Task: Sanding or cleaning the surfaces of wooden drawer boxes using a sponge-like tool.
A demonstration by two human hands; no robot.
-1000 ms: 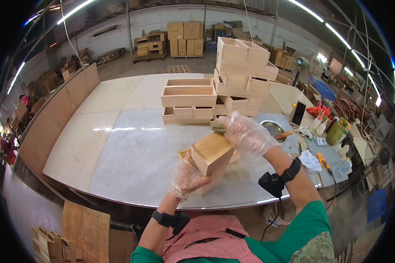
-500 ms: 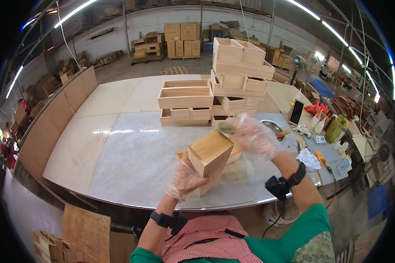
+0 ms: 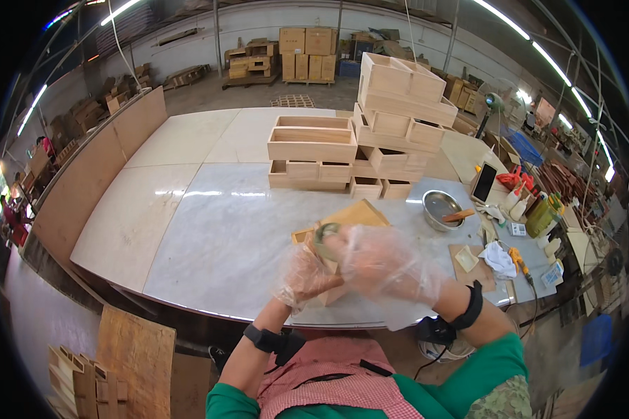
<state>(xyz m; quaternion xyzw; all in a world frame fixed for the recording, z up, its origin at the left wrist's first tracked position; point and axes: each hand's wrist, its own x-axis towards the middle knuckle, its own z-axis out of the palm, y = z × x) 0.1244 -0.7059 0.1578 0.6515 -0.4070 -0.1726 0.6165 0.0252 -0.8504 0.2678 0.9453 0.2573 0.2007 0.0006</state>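
I hold a small open wooden box (image 3: 356, 215) tilted above the near edge of the marble worktable (image 3: 217, 237). My left hand (image 3: 306, 276), in a clear plastic glove, grips the box from below at its near left corner. My right hand (image 3: 381, 262), also gloved, presses a greenish pad (image 3: 325, 232) against the box's near side. Most of the box's near face is hidden behind both hands.
Stacks of similar wooden boxes and trays (image 3: 391, 119) stand at the table's far middle. A metal bowl (image 3: 442, 207), a phone (image 3: 483, 183), bottles (image 3: 541, 216), cloths and a small board (image 3: 468, 260) crowd the right end. Plywood sheets (image 3: 136, 363) lean below left.
The box has turned in my hands and come closer. My right hand moved from its far top edge down to its near side, with the pad against the wood.
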